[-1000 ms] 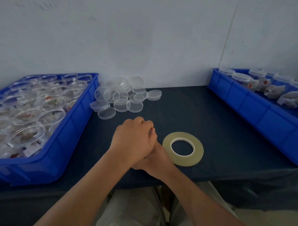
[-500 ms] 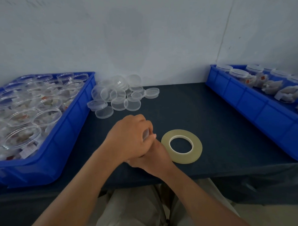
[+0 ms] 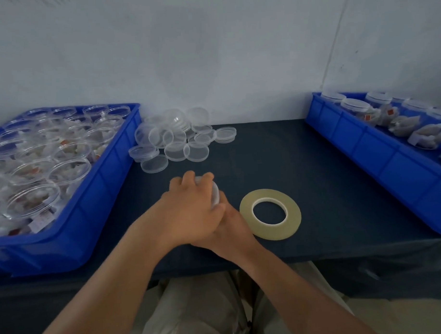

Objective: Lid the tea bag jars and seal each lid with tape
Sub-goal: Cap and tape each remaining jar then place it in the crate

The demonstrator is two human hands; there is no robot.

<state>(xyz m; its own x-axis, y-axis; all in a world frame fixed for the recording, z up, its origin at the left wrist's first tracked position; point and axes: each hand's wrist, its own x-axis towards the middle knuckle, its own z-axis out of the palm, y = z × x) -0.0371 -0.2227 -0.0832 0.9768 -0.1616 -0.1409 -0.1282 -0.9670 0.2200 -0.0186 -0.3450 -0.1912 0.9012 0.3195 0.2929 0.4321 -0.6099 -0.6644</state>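
Observation:
A small clear tea bag jar [image 3: 216, 195] with a clear lid is on the dark table near the front edge, held between both hands. My left hand [image 3: 191, 208] lies over its top with fingers curled around it. My right hand [image 3: 232, 227] is tucked under the left and grips the jar from the near right side, its fingers mostly hidden. Only the jar's right rim shows. A flat roll of yellowish tape [image 3: 295, 220] lies on the table just right of my hands. A pile of loose clear lids [image 3: 178, 143] sits at the back.
A blue bin [image 3: 109, 175] on the left holds several open jars [image 3: 33, 201] with tea bags. A blue bin [image 3: 364, 149] on the right holds lidded jars [image 3: 354, 106] and loose tea bags. A white wall stands behind the dark table [image 3: 276, 160].
My left fingers have shifted forward over the jar, so its clear rim now shows where the hands looked simply clasped before. The tape roll has not moved.

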